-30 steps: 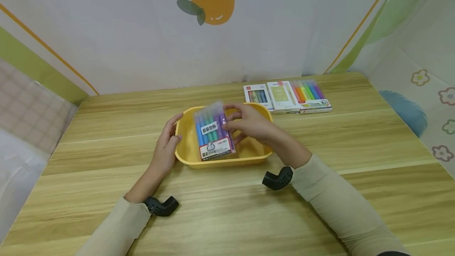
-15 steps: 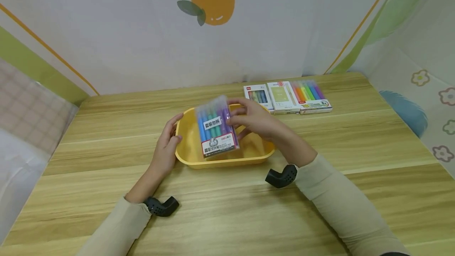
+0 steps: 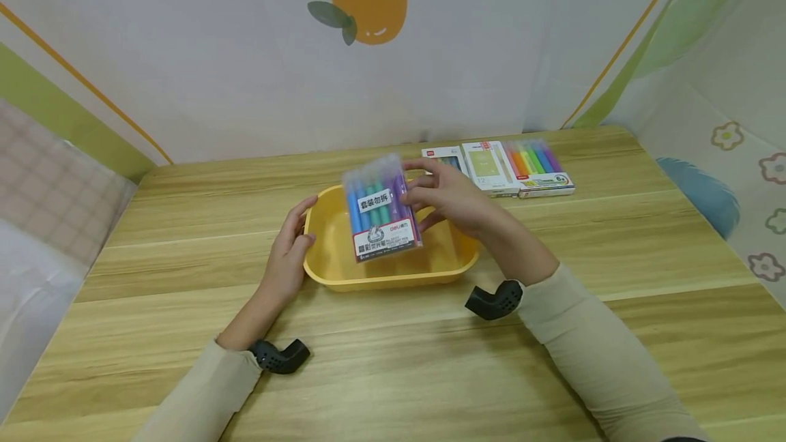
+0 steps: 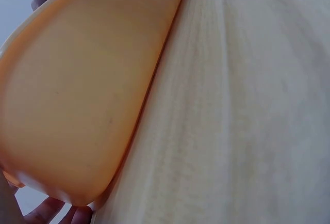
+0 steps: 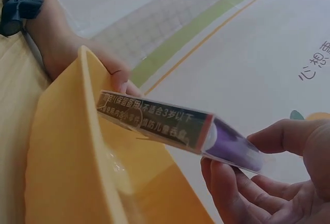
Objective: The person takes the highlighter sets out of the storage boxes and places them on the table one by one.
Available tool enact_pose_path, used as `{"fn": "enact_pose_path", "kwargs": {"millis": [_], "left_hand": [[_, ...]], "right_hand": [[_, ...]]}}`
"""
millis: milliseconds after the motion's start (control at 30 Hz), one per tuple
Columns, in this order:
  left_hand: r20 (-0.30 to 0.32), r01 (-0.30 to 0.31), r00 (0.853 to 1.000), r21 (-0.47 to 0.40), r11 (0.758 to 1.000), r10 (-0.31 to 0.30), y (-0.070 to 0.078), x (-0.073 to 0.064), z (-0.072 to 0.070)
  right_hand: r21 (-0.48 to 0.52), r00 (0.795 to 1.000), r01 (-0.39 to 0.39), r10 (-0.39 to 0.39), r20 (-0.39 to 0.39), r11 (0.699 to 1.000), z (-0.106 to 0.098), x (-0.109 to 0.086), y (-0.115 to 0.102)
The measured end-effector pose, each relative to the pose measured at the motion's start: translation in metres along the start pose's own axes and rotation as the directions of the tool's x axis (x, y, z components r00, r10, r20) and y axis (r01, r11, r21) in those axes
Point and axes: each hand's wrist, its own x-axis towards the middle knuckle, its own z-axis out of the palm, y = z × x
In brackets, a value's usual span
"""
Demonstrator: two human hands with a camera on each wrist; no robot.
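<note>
A clear pack of highlighters [image 3: 382, 207], with blue, green and purple pens and a white label, is tilted above the yellow basin [image 3: 393, 280]. My right hand [image 3: 445, 196] pinches its right edge between thumb and fingers. In the right wrist view the pack's dark printed bottom end [image 5: 149, 121] faces the camera, over the basin's rim. My left hand [image 3: 287, 245] grips the left end of the basin, thumb at the rim and fingers around the outside. The left wrist view shows the basin's outer wall [image 4: 82, 79] close up, with a few fingertips [image 4: 46, 211] under its end.
Behind the basin, to the right, a white box of pens [image 3: 447, 154], a white and green box [image 3: 488, 168] and a pack of rainbow-coloured pens [image 3: 534, 166] lie side by side. The wooden table [image 3: 381, 360] ends at a printed cloth backdrop [image 3: 245, 60].
My right hand has raised the highlighter pack and carried it slightly right and away from me, out of the basin. My left hand stays on the basin's left end.
</note>
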Motion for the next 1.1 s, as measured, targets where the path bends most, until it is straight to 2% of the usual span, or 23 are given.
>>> {"fn": "enact_pose_path", "kwargs": {"millis": [1100], "left_hand": [[0.003, -0.016, 1.000, -0.001, 1.000, 0.016, 0.000, -0.001, 0.000]], "right_hand": [[0.069, 0.995, 0.029, -0.023, -0.092, 0.997, -0.025, -0.008, -0.012]]}}
